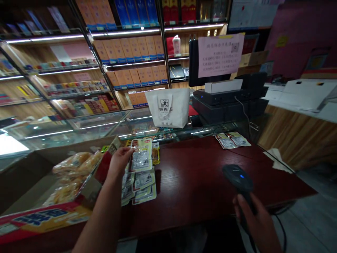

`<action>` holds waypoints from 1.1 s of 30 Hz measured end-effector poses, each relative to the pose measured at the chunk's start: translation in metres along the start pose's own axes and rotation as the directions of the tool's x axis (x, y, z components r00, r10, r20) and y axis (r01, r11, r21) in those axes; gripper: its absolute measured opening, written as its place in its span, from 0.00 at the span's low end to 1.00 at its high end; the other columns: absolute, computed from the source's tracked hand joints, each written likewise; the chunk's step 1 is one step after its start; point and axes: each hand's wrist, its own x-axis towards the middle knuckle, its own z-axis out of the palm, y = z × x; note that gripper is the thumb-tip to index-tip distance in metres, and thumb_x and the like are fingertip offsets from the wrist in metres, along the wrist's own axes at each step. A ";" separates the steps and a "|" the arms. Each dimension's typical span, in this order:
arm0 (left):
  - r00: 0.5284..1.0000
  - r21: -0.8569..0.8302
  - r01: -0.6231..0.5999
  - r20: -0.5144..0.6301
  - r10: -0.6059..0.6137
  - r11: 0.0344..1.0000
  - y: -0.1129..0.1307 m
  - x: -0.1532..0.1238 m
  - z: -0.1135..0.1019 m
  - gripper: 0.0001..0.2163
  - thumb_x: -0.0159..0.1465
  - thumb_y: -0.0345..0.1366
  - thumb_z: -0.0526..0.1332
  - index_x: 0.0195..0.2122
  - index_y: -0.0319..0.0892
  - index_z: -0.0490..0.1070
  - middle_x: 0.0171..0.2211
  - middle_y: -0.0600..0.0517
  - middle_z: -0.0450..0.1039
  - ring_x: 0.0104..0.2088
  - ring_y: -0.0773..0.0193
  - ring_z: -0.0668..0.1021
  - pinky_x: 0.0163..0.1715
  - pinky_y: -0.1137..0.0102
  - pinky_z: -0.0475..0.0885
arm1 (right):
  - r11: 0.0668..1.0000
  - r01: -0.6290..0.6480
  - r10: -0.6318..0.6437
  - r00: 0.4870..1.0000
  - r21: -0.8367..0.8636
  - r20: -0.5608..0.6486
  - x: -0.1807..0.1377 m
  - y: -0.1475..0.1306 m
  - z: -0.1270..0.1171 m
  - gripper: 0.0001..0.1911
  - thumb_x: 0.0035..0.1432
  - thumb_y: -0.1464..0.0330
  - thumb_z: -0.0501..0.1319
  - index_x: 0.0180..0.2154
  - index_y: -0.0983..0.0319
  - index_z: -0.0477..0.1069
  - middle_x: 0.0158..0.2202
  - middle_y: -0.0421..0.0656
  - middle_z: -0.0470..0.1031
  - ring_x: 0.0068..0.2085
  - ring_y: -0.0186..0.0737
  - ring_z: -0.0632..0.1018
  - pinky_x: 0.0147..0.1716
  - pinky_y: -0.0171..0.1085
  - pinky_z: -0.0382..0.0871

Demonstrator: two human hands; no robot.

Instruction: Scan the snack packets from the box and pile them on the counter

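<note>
Cream-and-silver flat plastic packet [142, 156] in the left hand [120, 158], black handheld barcode scanner [239, 178] in the right hand [251, 209].
The left fingers pinch the packet's left edge at the far end of an overlapping pile of similar packets [144, 191] on the dark red wooden counter [189, 168]; whether it is lifted clear, I cannot tell. The right fingers wrap round the scanner's handle, and its blue light shows. Two pale flat packets [233, 140] lie well apart, towards the counter's far right. The work looks partway: one packet is in hand, but which others are done and which are left, the view does not settle.
</note>
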 end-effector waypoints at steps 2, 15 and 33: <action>0.999 0.186 0.038 0.005 -0.040 0.982 -0.009 0.010 -0.023 0.19 0.42 0.50 0.72 0.27 0.40 0.74 0.18 0.54 0.73 0.20 0.63 0.72 0.23 0.71 0.64 | 1.000 -0.012 0.012 1.000 0.004 -0.007 0.004 -0.002 0.000 0.33 0.52 0.35 0.58 0.30 0.59 0.73 0.20 0.41 0.74 0.21 0.41 0.74 0.22 0.38 0.69; 0.971 0.870 -0.191 0.099 0.219 0.454 -0.010 -0.005 -0.022 0.12 0.59 0.41 0.58 0.33 0.40 0.77 0.36 0.34 0.80 0.42 0.37 0.80 0.43 0.53 0.72 | 0.978 -0.055 0.063 0.997 0.200 -0.036 0.034 -0.005 -0.008 0.32 0.52 0.36 0.61 0.31 0.61 0.73 0.17 0.39 0.70 0.19 0.37 0.70 0.17 0.33 0.63; 0.751 0.290 -0.265 0.660 0.009 0.920 0.027 -0.060 0.418 0.10 0.67 0.36 0.63 0.47 0.38 0.77 0.47 0.43 0.78 0.48 0.55 0.80 0.49 0.60 0.75 | 0.877 0.014 0.065 0.987 0.480 -0.148 0.091 0.005 -0.001 0.28 0.57 0.41 0.61 0.29 0.60 0.70 0.15 0.36 0.69 0.16 0.34 0.69 0.17 0.32 0.63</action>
